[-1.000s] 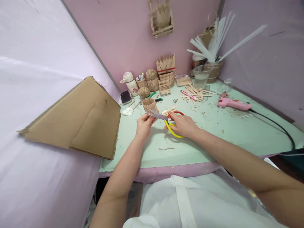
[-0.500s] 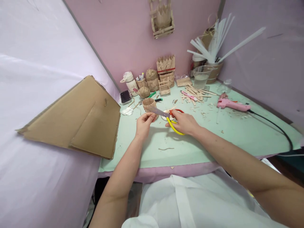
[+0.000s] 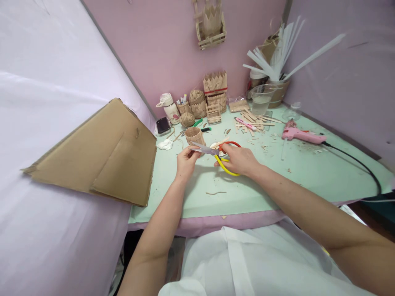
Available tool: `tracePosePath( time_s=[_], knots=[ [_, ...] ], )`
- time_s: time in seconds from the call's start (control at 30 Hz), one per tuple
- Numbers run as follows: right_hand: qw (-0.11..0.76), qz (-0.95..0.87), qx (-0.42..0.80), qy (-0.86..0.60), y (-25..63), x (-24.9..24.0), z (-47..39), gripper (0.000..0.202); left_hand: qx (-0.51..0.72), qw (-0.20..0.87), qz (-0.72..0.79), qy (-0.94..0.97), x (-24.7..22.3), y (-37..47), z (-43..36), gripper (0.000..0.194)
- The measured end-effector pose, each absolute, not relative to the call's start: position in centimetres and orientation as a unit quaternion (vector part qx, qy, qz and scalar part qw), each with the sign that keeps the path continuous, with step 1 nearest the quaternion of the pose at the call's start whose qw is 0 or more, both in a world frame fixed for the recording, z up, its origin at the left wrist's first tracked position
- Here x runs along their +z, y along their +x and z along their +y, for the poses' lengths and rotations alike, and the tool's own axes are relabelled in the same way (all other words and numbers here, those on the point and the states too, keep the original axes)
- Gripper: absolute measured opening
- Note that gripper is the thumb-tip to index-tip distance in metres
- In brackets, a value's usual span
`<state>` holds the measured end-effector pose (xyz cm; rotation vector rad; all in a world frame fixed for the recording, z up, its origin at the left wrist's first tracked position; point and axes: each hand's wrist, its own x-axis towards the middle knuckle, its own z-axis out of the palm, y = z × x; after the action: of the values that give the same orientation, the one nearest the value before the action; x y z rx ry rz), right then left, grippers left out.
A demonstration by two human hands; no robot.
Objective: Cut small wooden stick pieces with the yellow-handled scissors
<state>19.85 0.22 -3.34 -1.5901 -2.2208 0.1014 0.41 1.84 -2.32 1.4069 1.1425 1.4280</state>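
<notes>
My right hand (image 3: 240,159) grips scissors (image 3: 228,167) with one red and one yellow handle. Their blades point left, slightly parted, and reach over the fingertips of my left hand (image 3: 186,161). The thumb and fingers of that hand are pinched together; what lies between them is too small to make out. Just behind the blades stands a small round wooden cup (image 3: 194,135). A white dish of small pieces is partly hidden behind the scissors. A short piece of twine (image 3: 216,193) lies on the green table (image 3: 197,207) in front of my hands.
Cardboard (image 3: 123,156) leans at the left. Behind are a phone (image 3: 163,126), a bottle (image 3: 169,107), a twine ball (image 3: 187,119) and wooden crafts (image 3: 215,92). Craft sticks (image 3: 254,121), a water cup (image 3: 261,102) and a pink glue gun (image 3: 304,135) with a cable stand to the right.
The scissors have turned, so the blades lie flatter, more opened, and nearer to my left fingertips. My left hand has hardly moved.
</notes>
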Motion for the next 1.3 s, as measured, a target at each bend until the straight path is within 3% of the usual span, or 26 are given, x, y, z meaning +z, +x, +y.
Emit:
tracePosePath(
  time_s=[1.07,1.3],
  knots=[
    [0.187,-0.8,0.027,-0.57,19.99,-3.13,0.24,0.046,0.553,0.406,0.435,0.583,-2.4,-0.14,2.19,0.012],
    [0.183,-0.795,0.025,-0.578,19.78,-3.23,0.16,0.048,0.558,0.491,0.427,0.516,-2.84,0.18,2.33,0.022]
  ],
)
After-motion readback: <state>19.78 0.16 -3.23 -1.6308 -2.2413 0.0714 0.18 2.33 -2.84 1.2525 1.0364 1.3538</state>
